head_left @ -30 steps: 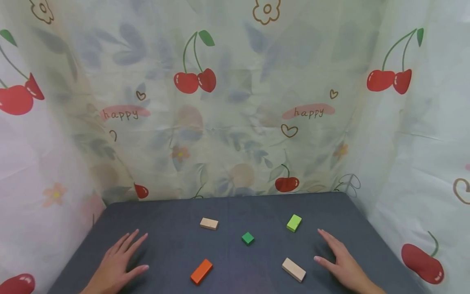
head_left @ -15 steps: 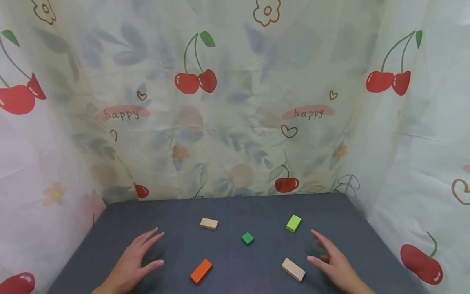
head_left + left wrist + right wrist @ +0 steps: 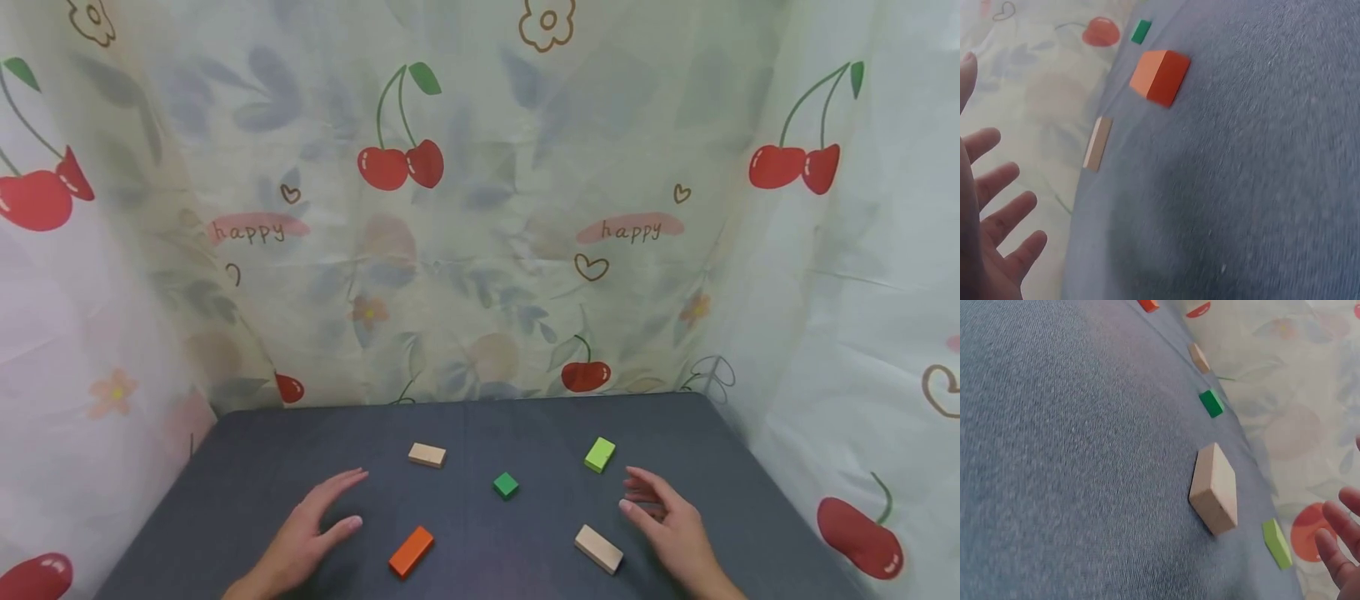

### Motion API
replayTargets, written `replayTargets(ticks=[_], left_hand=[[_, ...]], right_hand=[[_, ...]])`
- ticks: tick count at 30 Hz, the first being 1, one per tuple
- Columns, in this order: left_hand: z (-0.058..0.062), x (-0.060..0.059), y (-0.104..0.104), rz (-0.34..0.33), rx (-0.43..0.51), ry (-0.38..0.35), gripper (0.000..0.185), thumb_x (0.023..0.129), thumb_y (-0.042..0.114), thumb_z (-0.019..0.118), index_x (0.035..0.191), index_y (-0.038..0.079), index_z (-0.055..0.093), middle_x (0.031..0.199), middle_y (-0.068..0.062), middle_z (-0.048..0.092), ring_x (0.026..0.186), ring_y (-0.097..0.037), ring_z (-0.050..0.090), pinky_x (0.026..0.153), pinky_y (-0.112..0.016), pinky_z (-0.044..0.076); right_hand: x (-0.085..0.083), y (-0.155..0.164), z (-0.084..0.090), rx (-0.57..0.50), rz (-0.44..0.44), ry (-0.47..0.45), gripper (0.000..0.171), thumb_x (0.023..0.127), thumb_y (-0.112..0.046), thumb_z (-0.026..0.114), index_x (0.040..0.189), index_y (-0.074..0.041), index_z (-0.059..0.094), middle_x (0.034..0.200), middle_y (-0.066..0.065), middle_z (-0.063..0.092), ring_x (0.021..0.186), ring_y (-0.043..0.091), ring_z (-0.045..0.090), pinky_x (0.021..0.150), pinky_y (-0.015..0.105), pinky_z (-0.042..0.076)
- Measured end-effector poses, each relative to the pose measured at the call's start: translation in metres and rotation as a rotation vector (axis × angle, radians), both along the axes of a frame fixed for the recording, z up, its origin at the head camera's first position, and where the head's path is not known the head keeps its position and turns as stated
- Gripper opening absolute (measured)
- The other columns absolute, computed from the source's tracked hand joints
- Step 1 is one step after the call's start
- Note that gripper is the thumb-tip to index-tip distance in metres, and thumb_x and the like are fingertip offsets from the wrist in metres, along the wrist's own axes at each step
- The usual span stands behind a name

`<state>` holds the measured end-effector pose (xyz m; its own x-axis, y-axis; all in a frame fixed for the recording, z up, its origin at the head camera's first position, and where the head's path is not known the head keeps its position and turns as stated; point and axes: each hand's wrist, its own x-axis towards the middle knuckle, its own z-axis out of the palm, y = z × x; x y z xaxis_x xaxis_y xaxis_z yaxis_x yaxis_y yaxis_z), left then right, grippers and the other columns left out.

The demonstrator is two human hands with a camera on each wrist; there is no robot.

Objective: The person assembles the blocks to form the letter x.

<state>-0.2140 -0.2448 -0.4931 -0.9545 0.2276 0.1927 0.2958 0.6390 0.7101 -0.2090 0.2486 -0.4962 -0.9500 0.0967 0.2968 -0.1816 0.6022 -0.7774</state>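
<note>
My left hand (image 3: pixel 303 533) hovers over the left part of the table, fingers extended and thumb apart, holding nothing. The orange block (image 3: pixel 412 552) lies nearest to it, a little to its right. On the other side, my right hand (image 3: pixel 671 525) is held above the table with loosely bent fingers and nothing in them. Left of that hand is a plain wooden block (image 3: pixel 598 549), and a lime-green block (image 3: pixel 600 455) lies just beyond its fingertips. A small green block (image 3: pixel 506 486) sits between the hands. Farther back lies another wooden block (image 3: pixel 427 455).
A dark cloth covers the table (image 3: pixel 480 429). White curtains (image 3: pixel 480 208) printed with cherries and flowers stand along its back edge and both sides. In the left wrist view, the orange block (image 3: pixel 1160 77) shows between the hand and the small green block (image 3: pixel 1141 32).
My left hand has moved right, toward the orange block. My right hand has shifted slightly left, its fingers bending more. The blocks lie where they were.
</note>
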Motion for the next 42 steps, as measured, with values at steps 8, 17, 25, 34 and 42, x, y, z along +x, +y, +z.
replayTargets(ticks=[8,17,25,34,42], left_hand=[[-0.007,-0.004,0.016,-0.025,0.124,-0.025,0.042,0.095,0.035,0.063,0.135,0.020,0.058,0.134,0.001,0.057,0.124,-0.029,0.050,0.100,-0.059,0.035],[-0.010,-0.016,0.040,-0.075,0.232,0.008,0.037,0.095,0.028,0.065,0.131,0.022,0.060,0.129,-0.008,0.060,0.115,-0.034,0.055,0.093,-0.056,0.041],[-0.010,-0.030,0.068,-0.152,0.289,0.011,0.041,0.092,0.025,0.070,0.131,0.019,0.060,0.124,-0.004,0.063,0.114,-0.035,0.056,0.095,-0.056,0.041],[-0.018,-0.044,0.096,-0.141,0.318,0.056,0.034,0.090,0.022,0.072,0.123,0.018,0.065,0.115,-0.003,0.068,0.108,-0.033,0.059,0.092,-0.050,0.044],[-0.021,-0.050,0.115,-0.128,0.329,0.003,0.032,0.091,0.025,0.070,0.121,0.014,0.067,0.118,-0.013,0.066,0.108,-0.035,0.058,0.092,-0.047,0.045]], right_hand=[[0.000,-0.012,0.000,-0.042,-0.032,0.071,0.027,0.089,-0.018,0.073,0.115,-0.011,0.067,0.099,0.001,0.070,0.085,0.009,0.064,0.071,0.026,0.051],[-0.002,-0.019,-0.010,-0.102,-0.032,0.085,0.023,0.085,-0.006,0.075,0.106,-0.010,0.070,0.086,-0.001,0.069,0.075,0.007,0.062,0.065,0.024,0.050],[-0.008,-0.025,-0.019,-0.097,-0.023,0.052,0.022,0.083,-0.009,0.077,0.104,-0.007,0.071,0.077,-0.004,0.062,0.070,0.007,0.058,0.065,0.024,0.049],[-0.011,-0.031,-0.025,-0.084,0.007,-0.055,0.027,0.081,-0.017,0.080,0.104,-0.007,0.071,0.077,-0.005,0.060,0.069,0.008,0.056,0.065,0.024,0.046],[-0.012,-0.033,-0.027,-0.036,0.024,-0.158,0.031,0.078,-0.019,0.082,0.105,-0.009,0.071,0.079,-0.004,0.057,0.067,0.010,0.052,0.062,0.025,0.043]])
